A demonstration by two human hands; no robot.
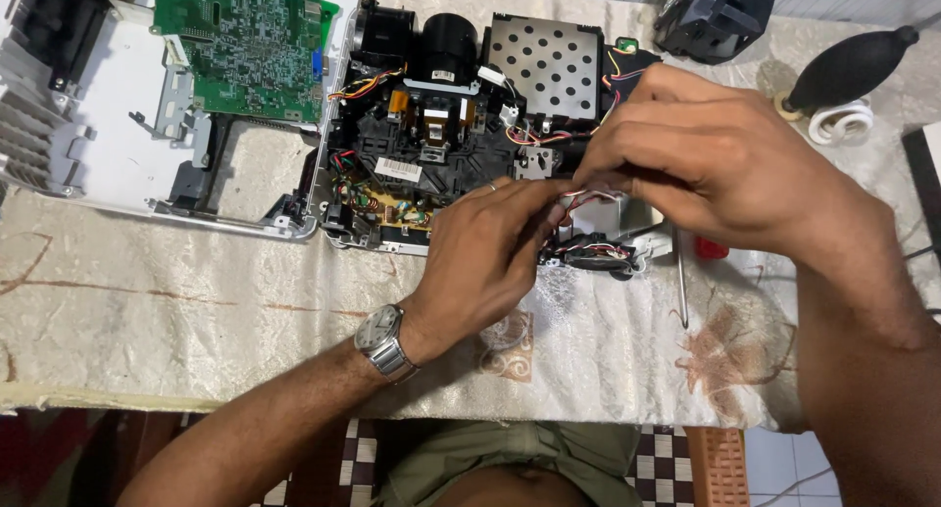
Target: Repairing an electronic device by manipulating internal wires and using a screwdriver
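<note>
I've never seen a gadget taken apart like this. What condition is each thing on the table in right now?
Black opened device chassis: cover off, insides exposed.
White plastic cover: removed, lying beside it.
Green circuit board: taken out, resting on the cover.
Red and white wire bundle: pinched between left hand and right hand.
Red-handled screwdriver: lying unused.

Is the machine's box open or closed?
Open. The black projector chassis shows bare wires and parts; its white plastic cover lies beside it.

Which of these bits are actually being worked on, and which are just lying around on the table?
In hand:
left hand and right hand, both pinching the red and white wires
opened device the wires run into

Lying about:
green circuit board
white casing
black rubber blower
spiral bulb
screwdriver
black part
</note>
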